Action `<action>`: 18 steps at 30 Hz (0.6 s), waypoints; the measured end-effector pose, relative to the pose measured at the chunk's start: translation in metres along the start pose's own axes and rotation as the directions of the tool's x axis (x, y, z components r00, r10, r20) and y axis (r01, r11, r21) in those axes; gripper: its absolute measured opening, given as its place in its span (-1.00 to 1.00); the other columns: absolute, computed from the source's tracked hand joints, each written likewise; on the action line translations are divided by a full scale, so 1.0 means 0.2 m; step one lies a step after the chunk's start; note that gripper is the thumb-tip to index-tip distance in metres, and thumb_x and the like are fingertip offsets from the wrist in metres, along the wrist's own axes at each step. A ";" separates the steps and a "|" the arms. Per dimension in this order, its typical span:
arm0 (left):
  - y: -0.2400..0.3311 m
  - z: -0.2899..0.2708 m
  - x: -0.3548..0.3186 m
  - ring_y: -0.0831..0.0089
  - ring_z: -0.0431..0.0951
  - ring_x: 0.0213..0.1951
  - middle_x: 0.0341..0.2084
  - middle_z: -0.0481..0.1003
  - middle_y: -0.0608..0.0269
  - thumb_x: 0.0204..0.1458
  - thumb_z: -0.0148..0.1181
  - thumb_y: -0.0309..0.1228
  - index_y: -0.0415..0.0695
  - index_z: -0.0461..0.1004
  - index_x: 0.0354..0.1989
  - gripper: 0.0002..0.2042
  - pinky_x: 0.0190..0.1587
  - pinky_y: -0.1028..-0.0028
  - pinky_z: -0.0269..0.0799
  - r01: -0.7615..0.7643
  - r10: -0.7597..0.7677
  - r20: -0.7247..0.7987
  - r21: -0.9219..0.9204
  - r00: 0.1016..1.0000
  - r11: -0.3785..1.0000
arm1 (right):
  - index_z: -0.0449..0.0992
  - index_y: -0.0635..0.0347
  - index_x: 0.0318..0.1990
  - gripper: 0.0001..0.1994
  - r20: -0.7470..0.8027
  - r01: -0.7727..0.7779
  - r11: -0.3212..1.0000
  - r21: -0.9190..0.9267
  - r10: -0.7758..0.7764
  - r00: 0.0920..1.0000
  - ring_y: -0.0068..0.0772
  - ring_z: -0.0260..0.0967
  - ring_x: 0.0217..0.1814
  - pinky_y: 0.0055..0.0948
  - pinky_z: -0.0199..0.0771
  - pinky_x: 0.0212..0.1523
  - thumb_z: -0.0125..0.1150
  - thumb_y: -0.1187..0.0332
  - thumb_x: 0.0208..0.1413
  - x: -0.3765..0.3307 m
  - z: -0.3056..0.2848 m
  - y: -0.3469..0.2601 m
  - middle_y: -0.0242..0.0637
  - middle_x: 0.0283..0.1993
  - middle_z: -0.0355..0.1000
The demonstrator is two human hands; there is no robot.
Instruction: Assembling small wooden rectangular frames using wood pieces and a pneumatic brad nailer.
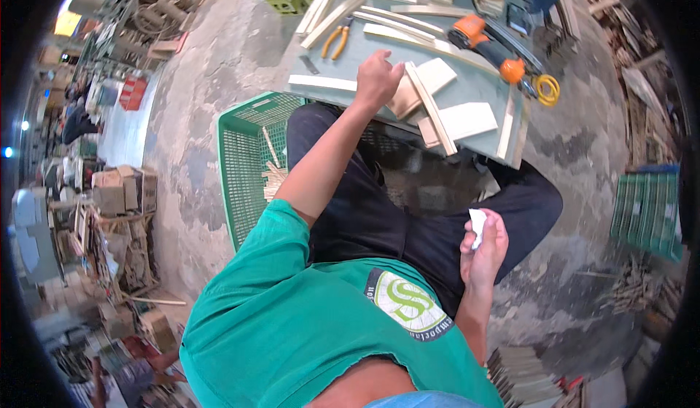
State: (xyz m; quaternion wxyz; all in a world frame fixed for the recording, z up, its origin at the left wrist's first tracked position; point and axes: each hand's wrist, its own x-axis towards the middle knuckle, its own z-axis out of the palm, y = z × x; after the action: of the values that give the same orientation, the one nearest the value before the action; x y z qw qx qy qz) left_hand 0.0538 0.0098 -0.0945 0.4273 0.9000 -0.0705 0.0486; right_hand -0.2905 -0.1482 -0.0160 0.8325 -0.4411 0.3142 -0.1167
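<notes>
My left hand (379, 80) is above the near edge of the grey-green worktable (321, 59). Its fingers bend loosely, the thumb stands apart, and nothing shows in the grip. Just right of it, a narrow wooden strip (432, 109) lies across two pale wooden boards, the upper board (436, 78) and the lower board (467, 121). Over my right thigh, my right hand (487, 253) is closed on a small white scrap (477, 227), paper or cloth, I cannot tell which. Orange-handled pliers (336, 42) lie beyond my left hand.
An orange and black power tool (470, 32) with a yellow coiled hose (547, 89) rests at the table's right. Curved wooden strips (397, 35) and board stacks lie farther back. A green basket (232, 167) with wood offcuts stands left of my legs; green crates (645, 211) stand far right.
</notes>
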 end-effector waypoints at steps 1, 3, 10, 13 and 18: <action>-0.09 -0.07 -0.01 0.17 0.60 -0.27 -0.33 0.56 0.06 0.04 0.28 -0.33 -0.23 0.56 -0.15 -0.73 -0.20 0.17 0.55 -0.174 0.180 -0.040 0.118 0.983 0.978 | 0.41 0.28 -0.02 -0.69 0.011 -0.020 1.000 0.016 0.020 1.000 -0.67 0.30 -0.64 -0.68 0.31 -0.68 0.02 0.17 0.40 0.00 0.02 0.00 -0.27 -0.40 0.47; -0.16 -0.21 -0.02 0.11 0.58 -0.23 -0.33 0.55 0.07 -0.01 0.29 -0.36 -0.17 0.57 -0.18 -0.76 -0.19 0.11 0.52 -0.321 0.353 -0.083 0.266 0.932 0.909 | 0.41 0.25 -0.02 -0.64 -0.043 -0.054 0.998 -0.025 0.052 0.998 -0.68 0.28 -0.65 -0.69 0.29 -0.70 -0.01 0.09 0.41 0.01 0.02 0.01 -0.30 -0.44 0.44; -0.44 -0.56 -0.03 0.22 0.52 -0.16 -0.34 0.46 0.24 -0.11 0.23 -0.38 -0.02 0.51 -0.39 -0.90 -0.14 0.17 0.47 -0.494 0.376 0.329 0.675 0.866 0.548 | 0.42 0.23 0.01 -0.57 -0.065 -0.050 0.988 -0.147 0.041 0.997 -0.69 0.26 -0.65 -0.73 0.23 -0.73 -0.01 -0.01 0.38 0.09 0.05 0.03 -0.36 -0.48 0.38; -0.42 -0.73 -0.06 0.25 0.52 -0.18 -0.36 0.46 0.26 -0.08 0.22 -0.39 -0.02 0.50 -0.38 -0.91 -0.13 0.22 0.46 -0.488 0.441 0.264 0.690 0.857 0.535 | 0.42 0.22 -0.01 -0.59 0.009 -0.018 0.981 -0.193 0.020 1.000 -0.67 0.28 -0.67 -0.74 0.24 -0.73 0.00 -0.01 0.38 0.13 0.15 0.03 -0.36 -0.51 0.39; -0.13 -0.99 -0.17 0.36 0.55 -0.18 -0.31 0.51 0.28 0.01 0.27 -0.39 -0.07 0.51 -0.28 -0.87 -0.12 0.32 0.45 -0.383 0.458 -0.012 0.528 0.889 0.758 | 0.45 0.16 -0.09 -0.68 0.122 0.064 0.971 -0.229 -0.037 0.992 -0.69 0.30 -0.65 -0.77 0.24 -0.68 0.16 0.07 0.31 0.14 0.26 0.00 -0.38 -0.48 0.43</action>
State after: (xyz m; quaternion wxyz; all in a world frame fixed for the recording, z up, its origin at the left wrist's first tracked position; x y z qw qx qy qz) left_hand 0.0193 0.1822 0.0051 0.1544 0.9356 -0.2254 0.2235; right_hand -0.2356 -0.1269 -0.0062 0.7890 -0.5493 0.2650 -0.0743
